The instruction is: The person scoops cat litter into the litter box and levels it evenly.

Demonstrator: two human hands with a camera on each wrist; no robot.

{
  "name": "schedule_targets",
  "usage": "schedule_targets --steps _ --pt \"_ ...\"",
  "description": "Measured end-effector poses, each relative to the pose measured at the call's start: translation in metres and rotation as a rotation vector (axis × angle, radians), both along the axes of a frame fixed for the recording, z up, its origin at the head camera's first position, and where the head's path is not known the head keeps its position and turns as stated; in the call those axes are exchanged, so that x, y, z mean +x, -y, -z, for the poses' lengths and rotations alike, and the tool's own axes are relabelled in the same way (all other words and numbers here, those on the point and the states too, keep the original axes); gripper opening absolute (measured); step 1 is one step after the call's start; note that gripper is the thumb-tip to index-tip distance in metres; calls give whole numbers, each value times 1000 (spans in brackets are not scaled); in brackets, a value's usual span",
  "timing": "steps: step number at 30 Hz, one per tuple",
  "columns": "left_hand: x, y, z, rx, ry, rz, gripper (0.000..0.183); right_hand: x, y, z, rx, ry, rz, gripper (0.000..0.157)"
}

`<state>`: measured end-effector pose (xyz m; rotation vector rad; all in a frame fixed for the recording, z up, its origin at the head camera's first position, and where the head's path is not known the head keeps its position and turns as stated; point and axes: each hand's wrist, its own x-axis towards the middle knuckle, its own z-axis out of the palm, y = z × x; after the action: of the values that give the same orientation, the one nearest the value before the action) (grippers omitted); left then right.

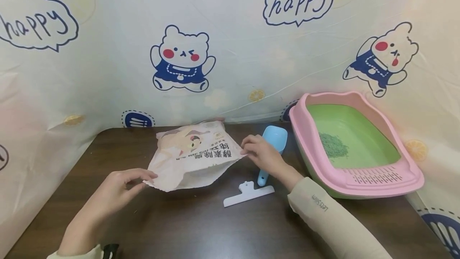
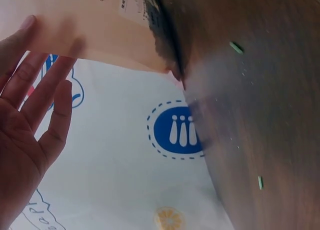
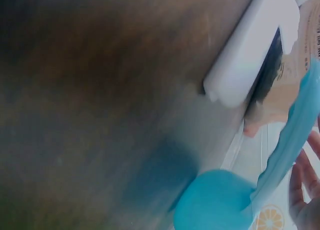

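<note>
A pale litter bag (image 1: 201,151) with a cat picture and dark printed characters lies on the table, its mouth edge toward me. Thumb and fingers of my left hand (image 1: 114,195) pinch the bag's near left corner. In the left wrist view, the bag's underside (image 2: 100,30) passes between that thumb and the fingers. At the near right corner, my right hand (image 1: 265,156) pinches the edge. Beneath the right forearm is a light blue scoop (image 1: 276,137), its handle partly hidden. A white bag clip (image 1: 248,194) lies in front of the bag.
On the right stands a pink-rimmed litter box (image 1: 373,189) with a green inside and a small heap of green pellets (image 1: 334,146). A few loose pellets (image 2: 236,47) lie on the brown table (image 1: 172,227). Behind it hangs a printed curtain (image 1: 244,63).
</note>
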<state>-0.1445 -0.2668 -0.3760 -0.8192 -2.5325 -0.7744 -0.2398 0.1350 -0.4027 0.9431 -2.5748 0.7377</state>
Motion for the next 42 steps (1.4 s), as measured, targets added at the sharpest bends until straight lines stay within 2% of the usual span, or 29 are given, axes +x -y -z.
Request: schedule_targets --steps 9,14,18,23,33,36,42 --pt "3 6 0 16 62 -24 39 -3 -6 -1 18 27 -30 8" --pt "3 6 -1 17 81 -39 37 -4 -6 -3 9 102 -38 9" --pt "2 5 -2 6 70 -67 34 -5 -5 -6 -6 143 -20 9" --pt "1 6 -5 5 59 -118 23 -7 -4 -9 -14 136 -7 9" --pt "-6 7 -7 29 27 -136 25 -11 -3 -15 -3 142 11 5" --pt "-9 9 -5 59 50 -139 23 -12 -3 -15 -14 150 19 1" --pt "-11 12 -1 108 118 -144 19 -13 -1 -12 -39 181 43 4"
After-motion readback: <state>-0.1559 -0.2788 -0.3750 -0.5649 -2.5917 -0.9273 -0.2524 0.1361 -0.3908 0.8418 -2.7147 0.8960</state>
